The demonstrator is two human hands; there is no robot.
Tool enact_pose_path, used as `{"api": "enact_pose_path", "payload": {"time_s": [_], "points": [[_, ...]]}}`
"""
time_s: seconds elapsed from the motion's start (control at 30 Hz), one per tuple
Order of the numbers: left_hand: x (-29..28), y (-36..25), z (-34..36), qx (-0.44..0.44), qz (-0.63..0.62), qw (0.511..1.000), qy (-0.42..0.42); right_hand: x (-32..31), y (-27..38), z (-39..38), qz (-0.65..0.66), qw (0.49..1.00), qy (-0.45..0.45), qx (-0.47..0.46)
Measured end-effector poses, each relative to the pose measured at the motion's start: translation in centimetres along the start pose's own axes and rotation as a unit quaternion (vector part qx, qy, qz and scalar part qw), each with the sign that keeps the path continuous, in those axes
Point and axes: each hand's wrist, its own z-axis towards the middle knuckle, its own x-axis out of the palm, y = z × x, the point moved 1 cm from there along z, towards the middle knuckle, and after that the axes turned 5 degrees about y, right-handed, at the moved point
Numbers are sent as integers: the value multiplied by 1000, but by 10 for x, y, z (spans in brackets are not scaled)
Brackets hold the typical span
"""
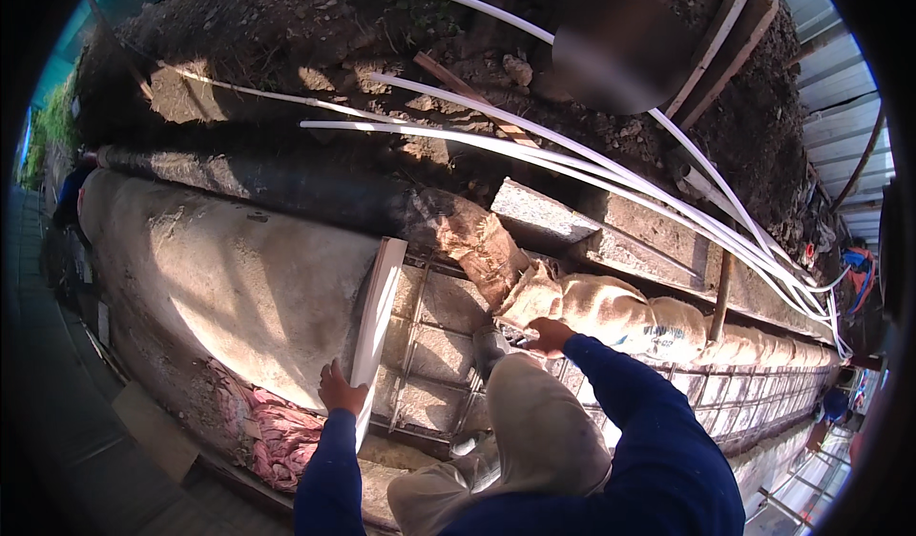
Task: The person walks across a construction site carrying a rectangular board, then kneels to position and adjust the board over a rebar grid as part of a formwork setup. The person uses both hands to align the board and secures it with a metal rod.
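My left hand [342, 390] is beside a pale wooden board [382, 297] that stands on edge along the end of a concrete slab [239, 269]. Its fingers are spread and seem to touch the board's side without wrapping round it. Ahead of my knee, my right hand [550, 336] reaches to the near end of a row of filled burlap sacks [611, 307]. The fingers of that hand are apart, at the sack's lower edge, and nothing shows in them. Under my legs lies a grid of steel reinforcing bars [415, 331] over a pale base.
Long white plastic pipes [572, 159] cross the dirt bank beyond the sacks. A concrete block [542, 213] rests behind them. Reddish crumpled sacking [277, 431] lies at the slab's near edge. Corrugated metal sheeting [840, 87] stands at right. Other people are partly visible at far left and right.
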Motion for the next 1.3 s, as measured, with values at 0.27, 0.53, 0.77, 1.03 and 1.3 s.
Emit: {"api": "enact_pose_path", "payload": {"time_s": [0.27, 0.53, 0.77, 1.03, 1.3], "points": [[-49, -80, -33, 150, -206, 946, 198, 74, -102, -170, 190, 964, -44, 182], [-101, -199, -83, 198, -193, 911, 307, 26, -54, -204, 287, 942, -129, 116], [-122, -173, -122, 191, -105, 895, 389, 21, 60, -210, 360, 925, -122, -17], [-119, -210, -102, 292, -130, 854, 411, 20, 135, -243, 273, 953, -106, -84], [-136, -256, -25, 275, -124, 838, 454, -9, 155, -260, 289, 928, -234, 14]]}}
